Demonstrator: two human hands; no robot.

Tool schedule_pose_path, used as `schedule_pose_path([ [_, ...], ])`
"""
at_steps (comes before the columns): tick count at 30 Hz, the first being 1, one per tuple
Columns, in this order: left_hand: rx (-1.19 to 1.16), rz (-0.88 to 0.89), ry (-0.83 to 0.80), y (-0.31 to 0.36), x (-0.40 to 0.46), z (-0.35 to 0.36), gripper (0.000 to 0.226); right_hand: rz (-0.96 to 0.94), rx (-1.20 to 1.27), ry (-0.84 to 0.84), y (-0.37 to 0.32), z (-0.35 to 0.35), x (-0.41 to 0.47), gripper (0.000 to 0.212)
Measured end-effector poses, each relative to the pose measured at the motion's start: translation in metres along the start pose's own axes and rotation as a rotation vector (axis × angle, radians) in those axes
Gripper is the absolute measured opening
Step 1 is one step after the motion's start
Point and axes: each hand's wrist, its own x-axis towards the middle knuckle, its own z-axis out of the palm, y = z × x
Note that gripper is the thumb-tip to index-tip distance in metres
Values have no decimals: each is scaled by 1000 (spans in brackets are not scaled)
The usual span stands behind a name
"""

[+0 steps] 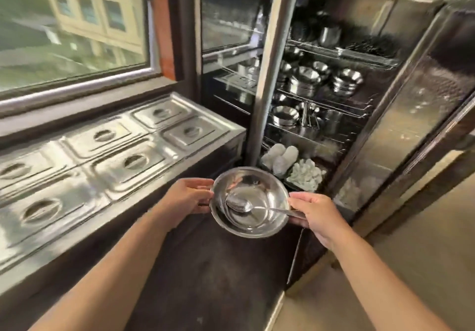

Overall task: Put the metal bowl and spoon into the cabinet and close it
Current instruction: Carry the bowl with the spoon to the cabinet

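I hold a shiny metal bowl (pixel 257 184) in front of me, low before the open cabinet (pixel 272 73). My left hand (pixel 187 199) grips the bowl's left rim. My right hand (pixel 318 215) grips the right rim and pins the handle of a metal spoon (pixel 241 205), whose head rests inside the bowl. The cabinet's right door (pixel 411 114) stands swung open, and wire shelves inside carry stacks of metal bowls (pixel 305 81) and cups.
A steel food counter with several lidded pans (pixel 133 161) runs along the left under a window (pixel 74 27). White rolled cloths (pixel 282 158) lie on the cabinet's bottom shelf. The cabinet's left glass door (pixel 228 17) is closed. Beige floor (pixel 411 266) lies to the right.
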Motion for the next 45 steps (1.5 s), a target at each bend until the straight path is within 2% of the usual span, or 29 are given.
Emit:
schedule_pose_path([
  [6,70,-5,-126,57,105,7,29,-11,100,132,-39,1,64,12],
  [12,98,-8,-168,86,194,27,25,-29,197,208,-62,-9,138,16],
  [20,127,-15,-150,129,337,56,25,-40,278,206,-93,-22,298,13],
  [24,134,1,-123,163,400,80,27,-56,240,212,-117,-37,365,14],
  [28,150,42,-125,190,457,110,31,-82,227,277,-141,-63,412,10],
  [34,155,61,-227,208,528,171,32,-79,229,391,-162,-116,452,11],
  [40,167,55,-378,224,603,267,28,-71,190,590,-174,-185,493,9],
  [45,200,82,-506,246,674,347,21,-38,153,717,-193,-235,530,22],
])
